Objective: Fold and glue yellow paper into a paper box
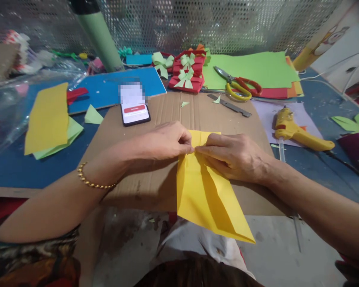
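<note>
Head view: left hand (173, 141) at 9 o'clock, right hand (231, 155) at 3, fingertips pinching the yellow paper (209, 199) between them. Paper's over cardboard (149, 183), tail overhanging toward 5. I'd crease evenly, pinches level, folds aligned.

Readable text: none | 10 o'clock: smartphone (136, 118), red on-screen button (134, 109) with a short line of white lettering, too small to read; upper screen pixelated | 8 o'clock: corrugated cardboard sheet (164, 113), faint dark marks near its lower left, illegible | 3 o'clock: purple object (354, 149), white marks cut off by the frame edge, illegible
</note>
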`<state>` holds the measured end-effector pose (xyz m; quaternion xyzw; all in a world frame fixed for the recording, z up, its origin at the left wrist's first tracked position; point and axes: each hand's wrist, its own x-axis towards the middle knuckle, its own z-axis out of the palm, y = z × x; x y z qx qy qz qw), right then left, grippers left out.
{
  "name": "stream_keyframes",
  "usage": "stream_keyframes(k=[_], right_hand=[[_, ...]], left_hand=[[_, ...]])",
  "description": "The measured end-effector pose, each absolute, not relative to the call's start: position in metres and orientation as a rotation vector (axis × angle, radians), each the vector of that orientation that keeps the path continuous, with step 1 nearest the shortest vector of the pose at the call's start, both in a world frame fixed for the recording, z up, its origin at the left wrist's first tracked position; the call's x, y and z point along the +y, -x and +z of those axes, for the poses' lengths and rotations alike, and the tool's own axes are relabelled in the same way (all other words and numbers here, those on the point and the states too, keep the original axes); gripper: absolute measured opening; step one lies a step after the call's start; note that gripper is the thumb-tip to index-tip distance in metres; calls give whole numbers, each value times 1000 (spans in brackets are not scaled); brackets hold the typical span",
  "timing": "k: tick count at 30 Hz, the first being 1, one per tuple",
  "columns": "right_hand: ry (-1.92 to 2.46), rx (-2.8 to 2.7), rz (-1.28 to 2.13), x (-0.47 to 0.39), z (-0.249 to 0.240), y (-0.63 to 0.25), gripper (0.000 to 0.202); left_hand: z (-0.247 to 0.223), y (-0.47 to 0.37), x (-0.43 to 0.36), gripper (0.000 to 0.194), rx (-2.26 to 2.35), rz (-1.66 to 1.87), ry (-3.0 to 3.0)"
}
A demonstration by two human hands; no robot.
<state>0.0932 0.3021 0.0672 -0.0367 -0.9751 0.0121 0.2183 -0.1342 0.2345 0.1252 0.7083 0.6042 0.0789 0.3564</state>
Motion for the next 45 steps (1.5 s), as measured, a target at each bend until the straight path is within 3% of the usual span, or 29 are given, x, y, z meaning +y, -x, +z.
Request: stream_keyframes(k=[9, 13, 19, 22, 29, 34, 40, 45], right_hand=[[104, -2695, 83, 303, 65, -90, 34], [81, -2659, 265, 308, 80, -90, 29], [444, -1974, 487, 319, 139, -116, 9], [746, -1849, 328, 334, 154, -153, 14], [1092, -2422, -212, 361, 130, -248, 22], [1138, -2603, -357, 362, 88, -269, 6], [1534, -2466, -222, 397, 56, -276, 35], [1614, -2388, -139, 414, 50, -278, 53]], left_hand=[[110, 147, 249, 20, 1450, 143, -1937], [106, 151, 247, 20, 1371, 223, -2063], [105, 154, 245, 27, 1371, 199, -2092], [105, 155, 247, 30, 1333, 215, -2113], [101, 165, 266, 34, 1234, 172, -2196], [107, 160, 255, 32, 1292, 219, -2170], [102, 155, 236, 30, 1360, 282, -2125], [99, 155, 231, 32, 1403, 277, -2112]])
